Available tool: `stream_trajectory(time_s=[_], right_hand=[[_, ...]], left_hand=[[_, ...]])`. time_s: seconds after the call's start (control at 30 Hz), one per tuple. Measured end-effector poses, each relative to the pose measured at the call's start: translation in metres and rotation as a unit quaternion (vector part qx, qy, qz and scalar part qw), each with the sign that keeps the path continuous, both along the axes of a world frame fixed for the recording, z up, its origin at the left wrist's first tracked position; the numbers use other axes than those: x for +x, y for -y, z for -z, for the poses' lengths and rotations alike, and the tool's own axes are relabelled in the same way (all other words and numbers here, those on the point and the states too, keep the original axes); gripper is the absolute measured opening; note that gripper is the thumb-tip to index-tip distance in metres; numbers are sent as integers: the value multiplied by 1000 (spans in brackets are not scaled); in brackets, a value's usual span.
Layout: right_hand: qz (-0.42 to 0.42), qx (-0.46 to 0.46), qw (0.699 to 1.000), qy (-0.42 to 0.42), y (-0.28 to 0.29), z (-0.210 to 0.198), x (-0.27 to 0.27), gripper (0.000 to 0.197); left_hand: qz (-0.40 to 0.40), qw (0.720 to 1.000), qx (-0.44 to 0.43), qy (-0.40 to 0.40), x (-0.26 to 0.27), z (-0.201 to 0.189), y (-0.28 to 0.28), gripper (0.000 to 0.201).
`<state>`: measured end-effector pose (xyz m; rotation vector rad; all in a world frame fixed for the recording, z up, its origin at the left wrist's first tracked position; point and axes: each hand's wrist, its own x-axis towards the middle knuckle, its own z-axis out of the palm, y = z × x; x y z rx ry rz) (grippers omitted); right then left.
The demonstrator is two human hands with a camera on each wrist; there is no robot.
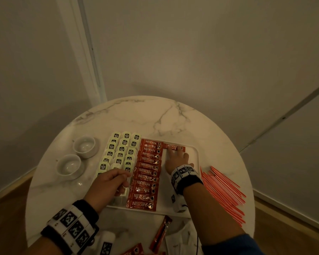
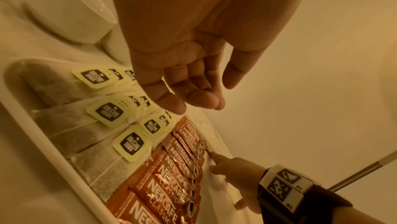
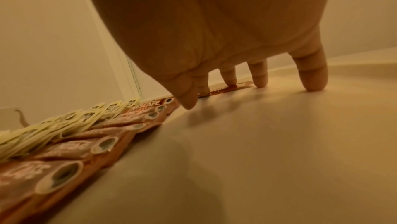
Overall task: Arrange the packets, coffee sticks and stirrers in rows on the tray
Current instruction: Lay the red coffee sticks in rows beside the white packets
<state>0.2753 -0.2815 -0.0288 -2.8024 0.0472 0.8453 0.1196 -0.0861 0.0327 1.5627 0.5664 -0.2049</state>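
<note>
The right hand pressed straight fingertips on one coffee stick at the tray's far edge, apparently starting a second column right of the full row, while the left hand hovered loosely curled and empty above the tea packets.

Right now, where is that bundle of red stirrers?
In the head view, the red stirrers lie fanned on the marble table, off the white tray, just beyond its right edge and beside the person's right forearm.
</note>
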Motion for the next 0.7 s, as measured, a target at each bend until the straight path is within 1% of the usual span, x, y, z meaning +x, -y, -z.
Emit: stream_trajectory(time_s=[0.33, 0.43, 0.5, 0.57, 0.63, 0.67, 0.7], right_hand=[[-18, -11, 1000, -2, 1, 1, 5, 76], [-4, 17, 1000, 14, 3, -3, 3, 77], [17, 51, 997, 50, 8, -10, -1, 70], [17, 75, 991, 107, 16, -18, -11, 59], [-19, 126, 979, 158, 24, -27, -32, 45], [-50, 157, 973, 160, 28, -31, -47, 37], [-88, 173, 970, 145, 31, -34, -67, 32]], left_hand=[[1, 1000, 1, 1, -1, -1, -3, 20], [14, 1000, 5, 4, -3, 0, -3, 19], [36, 999, 29, 7, -5, 1, -2, 19], [82, 994, 73, 4, -10, 5, 1, 17], [168, 979, 116, -5, -20, 13, 8, 12], [230, 963, 142, -10, -25, 16, 14, 12], [298, 938, 175, -16, -30, 15, 22, 14]])
